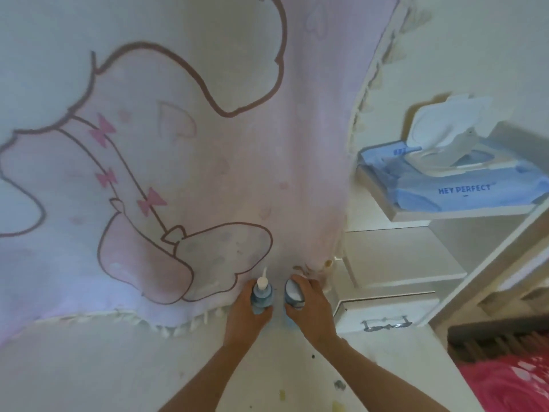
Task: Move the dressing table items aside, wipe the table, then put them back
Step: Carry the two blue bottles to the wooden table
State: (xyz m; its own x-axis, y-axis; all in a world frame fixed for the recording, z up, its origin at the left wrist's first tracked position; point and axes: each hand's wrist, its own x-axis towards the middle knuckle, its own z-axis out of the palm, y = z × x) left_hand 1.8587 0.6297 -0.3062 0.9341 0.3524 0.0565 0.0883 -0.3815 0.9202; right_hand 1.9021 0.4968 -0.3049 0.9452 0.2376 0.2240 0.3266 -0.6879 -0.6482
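Observation:
My left hand (244, 310) grips a blue pump bottle (262, 292) with a white nozzle, upright at the back of the white dressing table (118, 376). Right beside it, my right hand (312, 304) grips a blue bottle with a white cap (294, 292). Both bottles stand close together near the hem of a pink cartoon cloth (178, 173) that hangs behind the table. The lower part of each bottle is hidden by my fingers.
A blue wet-wipes pack (463, 188) with its white lid flipped open lies on a shelf (445, 215) at the right. Below it are white drawers (386, 310) with a metal handle. A red fabric (511, 385) shows at the lower right. Small specks dot the table near my arms.

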